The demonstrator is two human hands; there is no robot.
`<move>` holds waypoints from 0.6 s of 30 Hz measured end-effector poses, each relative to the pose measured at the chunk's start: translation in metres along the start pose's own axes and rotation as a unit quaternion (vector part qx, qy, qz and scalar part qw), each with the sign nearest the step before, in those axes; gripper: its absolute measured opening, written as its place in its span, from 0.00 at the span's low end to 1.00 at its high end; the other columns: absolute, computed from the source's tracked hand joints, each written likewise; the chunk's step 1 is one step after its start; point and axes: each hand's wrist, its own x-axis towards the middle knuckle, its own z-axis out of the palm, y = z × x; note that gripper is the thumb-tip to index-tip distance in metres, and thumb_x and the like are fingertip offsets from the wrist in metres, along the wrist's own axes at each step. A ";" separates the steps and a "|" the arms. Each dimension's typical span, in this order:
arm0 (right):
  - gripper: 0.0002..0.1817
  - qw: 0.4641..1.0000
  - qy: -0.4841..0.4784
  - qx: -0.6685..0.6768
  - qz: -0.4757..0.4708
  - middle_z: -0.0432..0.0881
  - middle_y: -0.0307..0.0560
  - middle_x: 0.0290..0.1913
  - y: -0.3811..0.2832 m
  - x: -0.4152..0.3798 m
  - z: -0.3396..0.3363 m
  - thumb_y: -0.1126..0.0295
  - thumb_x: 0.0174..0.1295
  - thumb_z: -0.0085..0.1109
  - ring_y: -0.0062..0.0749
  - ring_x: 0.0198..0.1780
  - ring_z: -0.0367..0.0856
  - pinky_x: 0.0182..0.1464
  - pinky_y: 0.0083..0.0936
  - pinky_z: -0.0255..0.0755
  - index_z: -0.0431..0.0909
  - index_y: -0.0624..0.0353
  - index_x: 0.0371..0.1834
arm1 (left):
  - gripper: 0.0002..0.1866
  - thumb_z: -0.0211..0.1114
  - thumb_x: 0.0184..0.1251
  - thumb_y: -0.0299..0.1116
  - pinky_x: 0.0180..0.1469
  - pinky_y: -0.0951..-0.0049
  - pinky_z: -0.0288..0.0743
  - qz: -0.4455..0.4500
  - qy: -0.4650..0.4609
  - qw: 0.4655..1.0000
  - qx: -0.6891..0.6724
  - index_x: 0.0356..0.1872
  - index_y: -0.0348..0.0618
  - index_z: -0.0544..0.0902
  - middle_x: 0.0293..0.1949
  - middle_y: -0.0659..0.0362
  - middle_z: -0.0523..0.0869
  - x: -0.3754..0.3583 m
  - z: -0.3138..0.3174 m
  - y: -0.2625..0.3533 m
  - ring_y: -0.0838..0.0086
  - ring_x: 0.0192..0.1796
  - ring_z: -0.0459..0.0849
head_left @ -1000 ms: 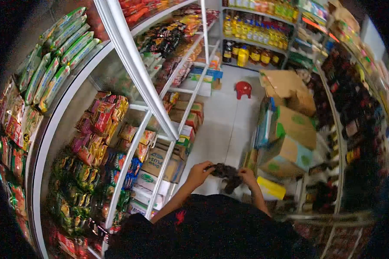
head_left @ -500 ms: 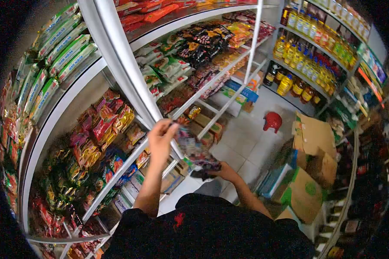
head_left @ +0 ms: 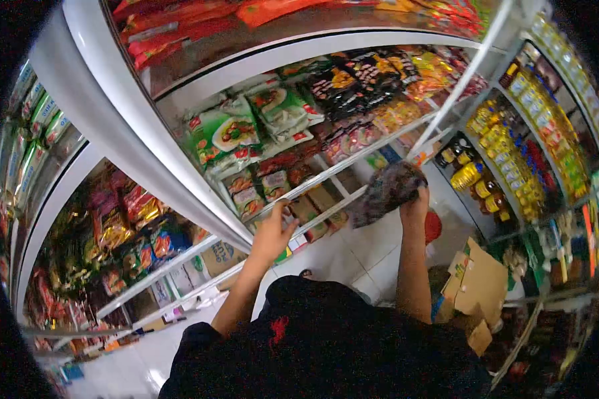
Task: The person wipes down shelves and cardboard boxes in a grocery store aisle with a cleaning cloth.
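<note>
My right hand [head_left: 414, 203] grips a dark, brownish-purple plastic packet [head_left: 385, 193] by its right end. Motion blurs the packet's print, and it overlaps the lower shelf rail in this view. My left hand [head_left: 273, 233] is empty, fingers and thumb apart, in front of the white shelf rail [head_left: 327, 174] beside the upright post. Just beyond that hand are small packets [head_left: 246, 199] on the shelf. Green-and-white bags with a bowl of food printed on them [head_left: 225, 133] lie on the shelf above.
Black packets [head_left: 359, 76] and orange packets fill the shelf further right. A thick white post [head_left: 146, 139] slants down at left. Bottles of yellow oil [head_left: 506, 143] line the far shelves. Cardboard [head_left: 482, 272] and a red object [head_left: 432, 227] are on the tiled floor at right.
My left hand has let go of the packet. My right hand has raised it away to the right. The view has turned and come closer to the shelves.
</note>
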 end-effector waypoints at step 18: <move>0.25 0.455 -0.592 -0.636 -0.193 0.63 0.50 0.59 0.182 0.022 0.150 0.58 0.52 0.56 0.51 0.59 0.59 0.59 0.46 0.53 0.69 0.46 0.55 | 0.33 0.61 0.47 0.28 0.61 0.63 0.58 -0.147 0.229 0.946 0.177 0.58 0.33 0.61 0.59 0.44 0.65 -0.011 0.080 -0.054 0.53 0.62 0.62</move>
